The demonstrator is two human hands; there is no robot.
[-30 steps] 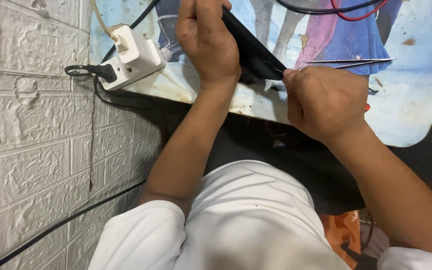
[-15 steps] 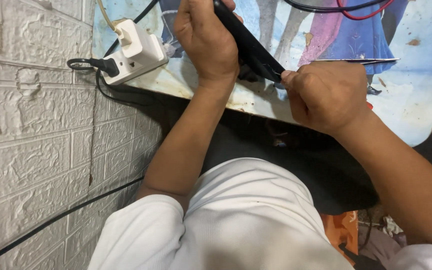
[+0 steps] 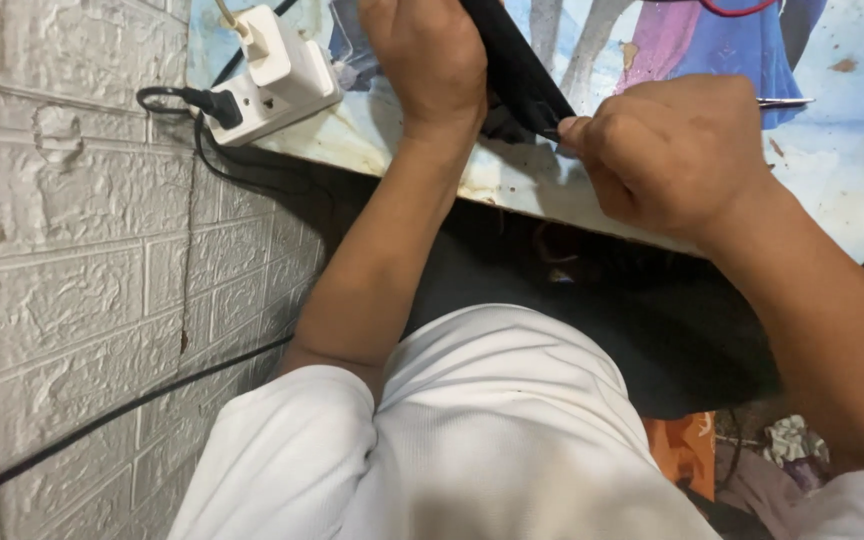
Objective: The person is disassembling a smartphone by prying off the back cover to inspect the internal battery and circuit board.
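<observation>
Up near the top of the view, the left hand (image 3: 427,60) is wrapped around a flat black device (image 3: 517,65), its fingers curled over the far side so only the back of the hand shows. That device is tilted, running from the top edge down and to the right, with its lower end just above the table (image 3: 832,190). The right hand (image 3: 667,155) is closed in a loose fist right beside that lower end, thumb and forefinger pressed together at the device's edge; they seem to pinch a thin metal tool (image 3: 784,102), whose slim tip sticks out past the knuckles on the right. How the tool meets the device is hidden behind the fingers.

The table top carries a faded picture in blue, pink and white, with rusty specks. A white power strip (image 3: 274,72) lies on its left corner, with a white plug and a black plug pushed in, and a black cable (image 3: 112,420) runs down along the pale brick-pattern wall (image 3: 62,260) on the left. Below the hands, a white shirt (image 3: 482,440) fills the lower middle, with dark cloth under the table edge
</observation>
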